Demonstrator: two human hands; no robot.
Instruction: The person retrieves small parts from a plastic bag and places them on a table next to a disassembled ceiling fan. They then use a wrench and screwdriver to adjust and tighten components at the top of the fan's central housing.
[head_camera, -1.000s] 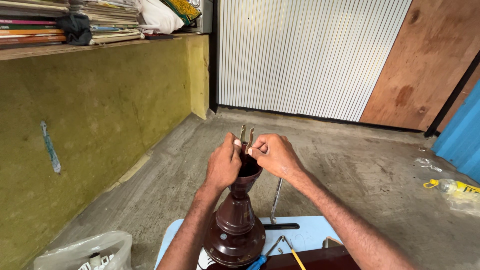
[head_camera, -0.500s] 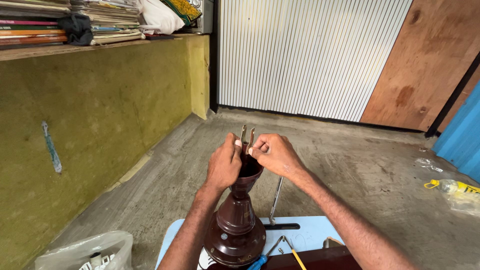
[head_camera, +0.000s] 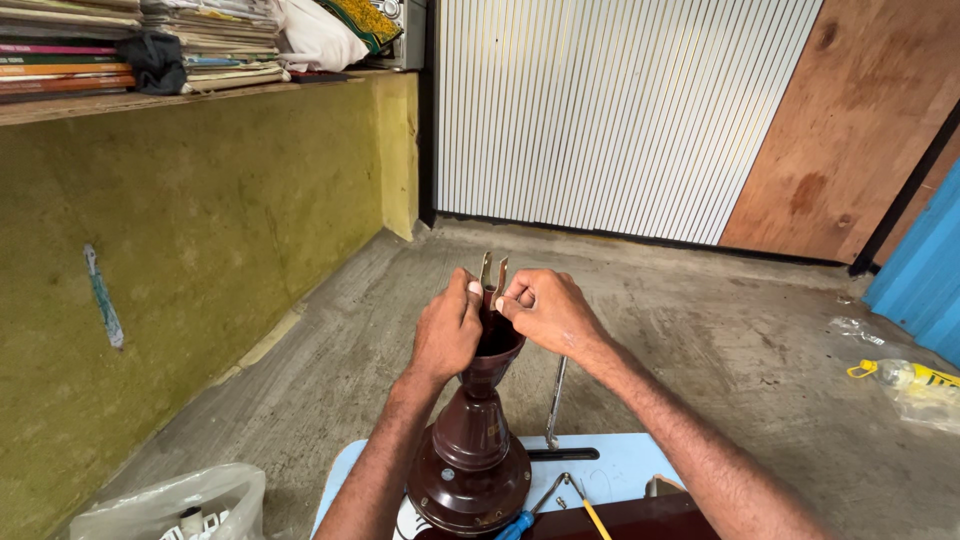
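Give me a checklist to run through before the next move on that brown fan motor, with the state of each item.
1. Both hands at the top: left hand and right hand grip around the metal bracket. Ok.
2. Bracket prongs upright above the brown cup. Ok.
3. Fan motor housing standing upright on the light blue stool. Ok.
4. Screwdrivers within reach beside the housing base. Ok.
5. Metal rod leaning close behind the housing. Cannot tell whether it is secure.
6. Bracket fasteners hidden by fingers. Cannot tell.
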